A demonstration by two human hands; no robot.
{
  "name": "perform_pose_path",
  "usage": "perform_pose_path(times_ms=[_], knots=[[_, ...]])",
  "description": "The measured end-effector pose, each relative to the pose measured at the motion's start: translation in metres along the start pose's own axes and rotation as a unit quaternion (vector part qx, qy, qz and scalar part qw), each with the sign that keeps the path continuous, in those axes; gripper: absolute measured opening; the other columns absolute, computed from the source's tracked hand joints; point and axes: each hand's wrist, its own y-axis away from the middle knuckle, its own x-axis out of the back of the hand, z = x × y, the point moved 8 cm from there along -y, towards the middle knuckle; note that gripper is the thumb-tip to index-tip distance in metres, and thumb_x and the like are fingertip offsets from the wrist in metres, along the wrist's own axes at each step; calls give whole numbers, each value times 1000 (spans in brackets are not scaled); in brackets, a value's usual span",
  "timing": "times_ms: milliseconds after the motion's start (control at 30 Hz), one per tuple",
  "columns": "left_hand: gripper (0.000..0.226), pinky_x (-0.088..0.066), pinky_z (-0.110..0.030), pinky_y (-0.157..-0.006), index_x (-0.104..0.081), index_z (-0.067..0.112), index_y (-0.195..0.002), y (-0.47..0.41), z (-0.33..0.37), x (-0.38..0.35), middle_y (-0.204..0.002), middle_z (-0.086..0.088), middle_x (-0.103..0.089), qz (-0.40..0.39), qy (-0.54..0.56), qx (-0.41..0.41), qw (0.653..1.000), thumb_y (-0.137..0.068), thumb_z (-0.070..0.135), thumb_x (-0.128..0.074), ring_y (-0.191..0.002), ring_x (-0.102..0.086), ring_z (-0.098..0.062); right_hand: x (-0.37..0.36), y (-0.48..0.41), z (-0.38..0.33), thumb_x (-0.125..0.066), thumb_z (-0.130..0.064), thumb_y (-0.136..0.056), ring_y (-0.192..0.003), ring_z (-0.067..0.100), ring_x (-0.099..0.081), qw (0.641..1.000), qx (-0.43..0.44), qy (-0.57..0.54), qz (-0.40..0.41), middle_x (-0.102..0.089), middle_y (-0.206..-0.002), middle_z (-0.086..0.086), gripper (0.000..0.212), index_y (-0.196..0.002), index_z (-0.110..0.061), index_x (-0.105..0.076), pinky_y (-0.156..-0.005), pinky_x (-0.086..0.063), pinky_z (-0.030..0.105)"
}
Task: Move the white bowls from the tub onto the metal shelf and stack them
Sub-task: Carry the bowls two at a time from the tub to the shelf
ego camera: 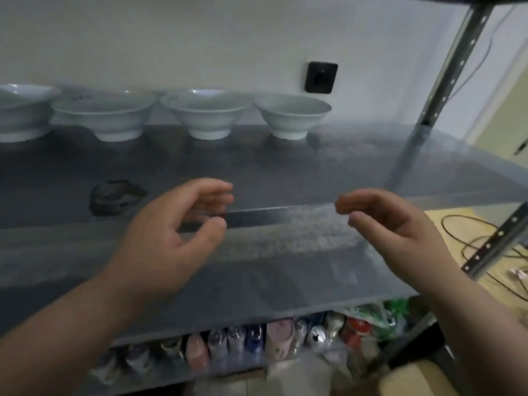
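View: head cam, wide-angle.
Faces: fwd & down at metal shelf (pixel 314 172), wall (pixel 200 38) behind.
Range: close; left hand (pixel 171 224) & right hand (pixel 400 224) in foreground.

left hand (pixel 168 224), right hand (pixel 397 224): half-curled | white bowls (pixel 205 112): row on metal shelf (pixel 314 175)

Left hand (pixel 171 238) and right hand (pixel 391 224) raised, palms facing — fingers loosely curled; both holding nothing
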Motion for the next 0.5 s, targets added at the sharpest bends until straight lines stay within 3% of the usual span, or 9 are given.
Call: perform_pose_path(times_ms=[100,200,367,500], knots=[[39,-45,-26,-94,-55,39,-125,43,-18,-26,-120,15,-65,-69,4,6,998,-86,40,-50,-117,-60,-13,-15,69,27,-60,-3,-93,-103,12,-67,997,-71,-24,27,-72,-106,1,20,-111,-8,-68,-89,-53,22],[37,-44,-30,-99,-56,43,-122,84,-62,-62,-121,16,-65,-120,65,89,987,-86,42,-50,-119,-59,-8,-38,143,69,-61,-6,-94,-101,14,-68,982,-178,-31,53,-72,-104,-2,19,-111,-12,-68,-89,-54,29],[33,-49,-38,-100,-61,29,-117,169,-120,-115,-114,8,-69,-182,160,239,940,-86,25,-51,-112,-63,-8,-65,275,108,-62,-7,-94,-95,6,-67,930,-346,-33,120,-73,-101,-9,19,-105,-20,-70,-82,-51,14],[33,-50,-39,-100,-64,22,-118,244,-135,-136,-111,6,-70,-244,165,302,907,-90,31,-49,-109,-65,-11,-78,371,116,-63,-12,-93,-94,5,-67,885,-444,-40,138,-72,-98,-14,18,-101,-26,-70,-87,-52,29]])
